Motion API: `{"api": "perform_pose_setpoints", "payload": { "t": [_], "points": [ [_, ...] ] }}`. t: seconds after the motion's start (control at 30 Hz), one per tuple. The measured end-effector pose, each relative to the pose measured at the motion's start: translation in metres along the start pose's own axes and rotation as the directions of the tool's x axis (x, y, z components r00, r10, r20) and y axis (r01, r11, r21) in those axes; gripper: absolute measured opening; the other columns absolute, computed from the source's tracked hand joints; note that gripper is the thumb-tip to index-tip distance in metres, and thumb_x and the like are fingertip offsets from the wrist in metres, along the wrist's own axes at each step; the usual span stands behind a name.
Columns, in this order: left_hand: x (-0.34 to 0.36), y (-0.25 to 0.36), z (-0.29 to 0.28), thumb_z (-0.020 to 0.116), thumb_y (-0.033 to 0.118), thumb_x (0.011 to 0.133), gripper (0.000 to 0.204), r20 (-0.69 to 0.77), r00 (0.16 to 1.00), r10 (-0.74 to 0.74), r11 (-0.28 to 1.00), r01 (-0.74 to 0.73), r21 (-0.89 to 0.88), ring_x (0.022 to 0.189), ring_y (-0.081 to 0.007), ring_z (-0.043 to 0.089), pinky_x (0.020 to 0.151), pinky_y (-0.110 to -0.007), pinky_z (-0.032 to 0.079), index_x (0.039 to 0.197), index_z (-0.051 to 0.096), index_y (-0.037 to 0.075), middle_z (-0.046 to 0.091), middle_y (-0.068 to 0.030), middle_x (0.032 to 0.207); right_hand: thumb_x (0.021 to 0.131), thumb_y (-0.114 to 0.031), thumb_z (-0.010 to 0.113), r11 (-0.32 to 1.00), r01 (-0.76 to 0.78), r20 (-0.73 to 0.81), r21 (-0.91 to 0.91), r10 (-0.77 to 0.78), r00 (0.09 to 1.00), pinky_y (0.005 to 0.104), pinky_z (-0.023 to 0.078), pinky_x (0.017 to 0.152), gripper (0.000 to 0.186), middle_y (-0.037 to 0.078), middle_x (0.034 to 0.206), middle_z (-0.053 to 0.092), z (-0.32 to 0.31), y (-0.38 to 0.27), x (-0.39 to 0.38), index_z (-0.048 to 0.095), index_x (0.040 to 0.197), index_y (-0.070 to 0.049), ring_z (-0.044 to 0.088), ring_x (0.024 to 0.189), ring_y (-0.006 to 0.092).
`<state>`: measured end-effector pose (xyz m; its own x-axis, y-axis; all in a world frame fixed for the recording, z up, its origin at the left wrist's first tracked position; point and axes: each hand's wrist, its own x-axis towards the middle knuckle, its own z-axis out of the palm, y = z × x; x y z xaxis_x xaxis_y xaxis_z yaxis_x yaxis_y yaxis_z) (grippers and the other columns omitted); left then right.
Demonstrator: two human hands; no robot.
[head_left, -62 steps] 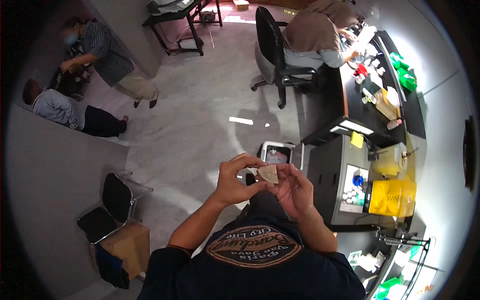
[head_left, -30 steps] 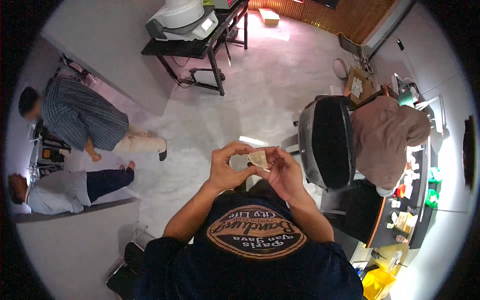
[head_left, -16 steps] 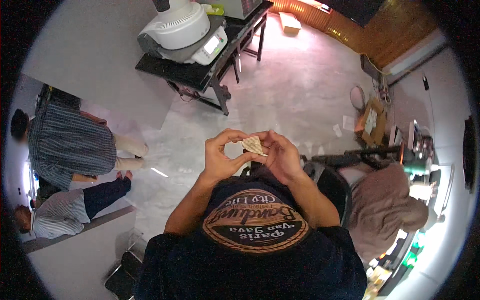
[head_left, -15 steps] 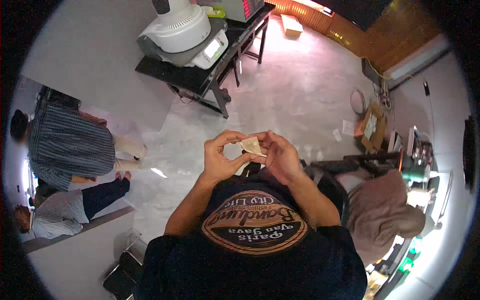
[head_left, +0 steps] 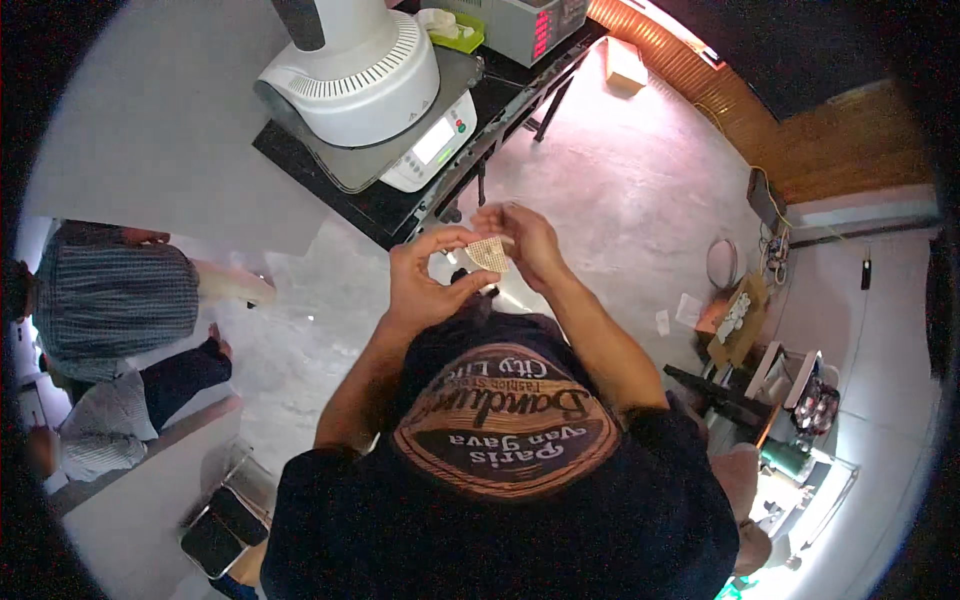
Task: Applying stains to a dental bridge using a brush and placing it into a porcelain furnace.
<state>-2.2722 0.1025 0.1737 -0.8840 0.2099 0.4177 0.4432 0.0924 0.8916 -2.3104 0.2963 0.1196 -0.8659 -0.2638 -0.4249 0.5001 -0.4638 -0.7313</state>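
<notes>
A small, thin, wedge-shaped piece (head_left: 488, 254), cream-coloured with a fine grid of dark marks, is held up in front of my shirt. My left hand (head_left: 425, 282) pinches it between thumb and forefinger, at its upper left edge and lower tip. Close beside its right side is my right hand (head_left: 527, 243). The right fingers are loosely curved and apart, somewhat blurred, and partly behind the piece. Whether they touch it I cannot tell.
Ahead stands a black bench (head_left: 350, 200) with a white machine (head_left: 370, 90) and a green tray (head_left: 458, 32). Two people sit at the left beside a low partition (head_left: 150, 470). An open carton (head_left: 737, 322) lies on the floor at the right, near a cluttered desk.
My right hand has come away from the piece's lower edge and moved up behind it. Both hands have shifted forward, the left still pinching the piece. The whole view has turned and moved nearer the bench.
</notes>
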Motion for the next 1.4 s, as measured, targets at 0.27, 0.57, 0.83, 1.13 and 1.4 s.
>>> {"api": "perform_pose_setpoints", "payload": {
  "t": [0.27, 0.57, 0.83, 1.13, 1.4],
  "points": [
    [0.061, -0.034, -0.017, 0.095, 0.009, 0.07, 0.051, 0.003, 1.0, -0.014, 0.999, 0.014, 0.049, 0.105, -0.0237, 0.07, 0.092, -0.039, 0.055, 0.112, 0.068, -0.001, 0.074, -0.0154, 0.109, 0.081, 0.0, 0.063, 0.387, 0.472, 0.279, -0.792, -0.458, 0.844, 0.0453, 0.043, 0.112, 0.051, 0.021, 0.14, 0.059, -0.046, 0.014, 0.169, 0.061, 0.132, 0.001, 0.056, 0.13, 0.038],
    [0.075, -0.041, -0.001, 0.096, 0.009, 0.069, 0.049, -0.333, 0.934, -0.133, 0.987, 0.154, 0.038, 0.103, -0.0237, 0.069, 0.093, -0.038, 0.053, 0.109, 0.069, -0.002, 0.073, -0.0137, 0.108, 0.072, 0.003, 0.06, 0.17, 0.577, 0.501, -0.798, -0.343, 0.794, 0.0447, 0.028, 0.123, 0.046, 0.028, 0.165, 0.023, -0.055, -0.008, 0.239, 0.06, 0.118, 0.007, 0.028, 0.151, 0.0445],
    [0.099, -0.042, 0.026, 0.097, 0.011, 0.067, 0.048, -0.465, 0.87, -0.164, 0.973, 0.221, 0.07, 0.097, -0.0183, 0.068, 0.091, -0.032, 0.051, 0.106, 0.072, -0.002, 0.075, -0.0113, 0.105, 0.072, -0.001, 0.063, 0.062, 0.54, 0.518, -0.839, -0.209, 0.829, 0.0487, 0.036, 0.117, 0.051, 0.027, 0.166, 0.018, -0.055, -0.024, 0.244, 0.057, 0.121, 0.01, 0.038, 0.143, 0.0455],
    [0.103, -0.045, 0.036, 0.096, 0.009, 0.067, 0.047, -0.506, 0.836, -0.213, 0.969, 0.248, 0.003, 0.099, -0.0176, 0.069, 0.092, -0.032, 0.052, 0.106, 0.072, -0.002, 0.076, -0.0116, 0.105, 0.073, -0.002, 0.065, 0.037, 0.55, 0.528, -0.834, -0.236, 0.816, 0.05, 0.042, 0.112, 0.053, 0.03, 0.155, 0.032, -0.055, -0.027, 0.24, 0.053, 0.124, 0.008, 0.045, 0.134, 0.0482],
    [0.097, -0.044, 0.026, 0.095, 0.005, 0.068, 0.045, -0.499, 0.846, -0.191, 0.965, 0.254, 0.062, 0.099, -0.019, 0.069, 0.091, -0.032, 0.052, 0.105, 0.071, -0.003, 0.075, -0.0133, 0.106, 0.08, -0.009, 0.064, -0.012, 0.575, 0.575, -0.818, -0.055, 0.816, 0.055, 0.046, 0.105, 0.064, 0.029, 0.132, 0.049, -0.071, 0.022, 0.233, 0.047, 0.141, 0.0, 0.049, 0.125, 0.0493]
  ]
}}
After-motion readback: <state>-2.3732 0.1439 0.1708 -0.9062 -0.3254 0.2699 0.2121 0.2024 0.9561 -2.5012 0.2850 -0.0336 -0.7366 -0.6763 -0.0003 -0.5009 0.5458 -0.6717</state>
